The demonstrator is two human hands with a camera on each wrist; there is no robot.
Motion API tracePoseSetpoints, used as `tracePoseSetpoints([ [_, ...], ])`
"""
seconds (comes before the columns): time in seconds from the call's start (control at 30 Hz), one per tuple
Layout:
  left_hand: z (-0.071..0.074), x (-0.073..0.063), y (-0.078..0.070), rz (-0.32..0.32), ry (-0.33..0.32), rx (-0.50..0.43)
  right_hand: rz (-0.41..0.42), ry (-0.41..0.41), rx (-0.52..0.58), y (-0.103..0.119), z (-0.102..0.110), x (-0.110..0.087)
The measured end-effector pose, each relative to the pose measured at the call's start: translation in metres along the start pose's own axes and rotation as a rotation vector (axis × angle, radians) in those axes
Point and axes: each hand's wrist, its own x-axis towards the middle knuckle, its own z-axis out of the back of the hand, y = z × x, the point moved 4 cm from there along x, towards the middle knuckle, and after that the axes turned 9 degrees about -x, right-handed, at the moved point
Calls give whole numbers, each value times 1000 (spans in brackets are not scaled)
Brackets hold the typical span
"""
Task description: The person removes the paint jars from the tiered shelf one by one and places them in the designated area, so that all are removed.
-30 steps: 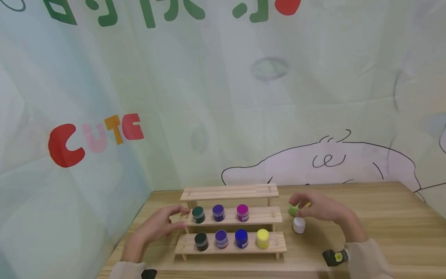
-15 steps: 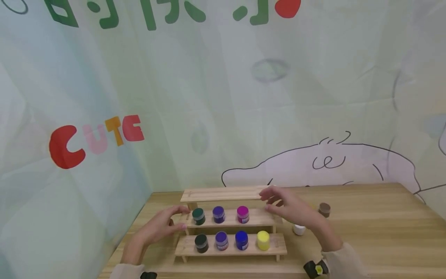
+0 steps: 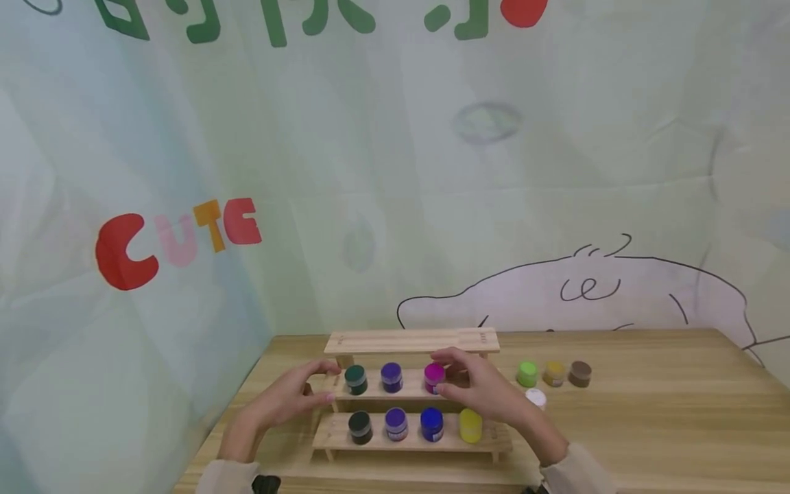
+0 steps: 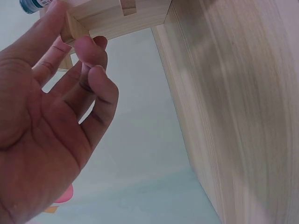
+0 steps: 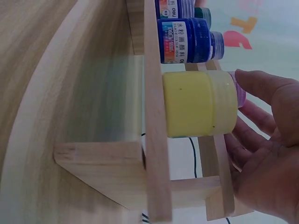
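Note:
A three-tier wooden rack (image 3: 407,339) holds small paint jars on its middle and lower shelves. My left hand (image 3: 284,399) grips the left end of the middle shelf, next to a dark green jar (image 3: 355,379). With thumb and index finger, my right hand (image 3: 487,390) pinches the magenta paint jar (image 3: 434,374) at the right of that row. A purple jar (image 3: 391,377) stands between these two. The lower shelf carries a black jar (image 3: 361,427), a purple one, a blue jar (image 3: 432,424) and a yellow jar (image 5: 191,105), which is below my right hand.
Right of the rack, a lime green jar (image 3: 527,374), an ochre jar (image 3: 554,373) and a brown jar (image 3: 580,374) stand in a row on the wooden table (image 3: 666,412). A white jar (image 3: 535,398) is in front, partly behind my right wrist. A printed cloth hangs behind.
My right hand has moved left from the lime green jar, past the rack's right end, to the magenta jar. The left hand has stayed at the shelf end.

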Motion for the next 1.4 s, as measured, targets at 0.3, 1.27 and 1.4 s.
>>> tracePoseSetpoints([
  [0.3,1,-2,1,4,-5,17,-32,-43,-30,-2,-5,2],
  [1.27,2,1,0,-8,-10,49,-11,102,-69,-7,40,-14],
  [1.4,1,2,-2,-13,-5,44,-5,111,-95,-13,48,-16],
])
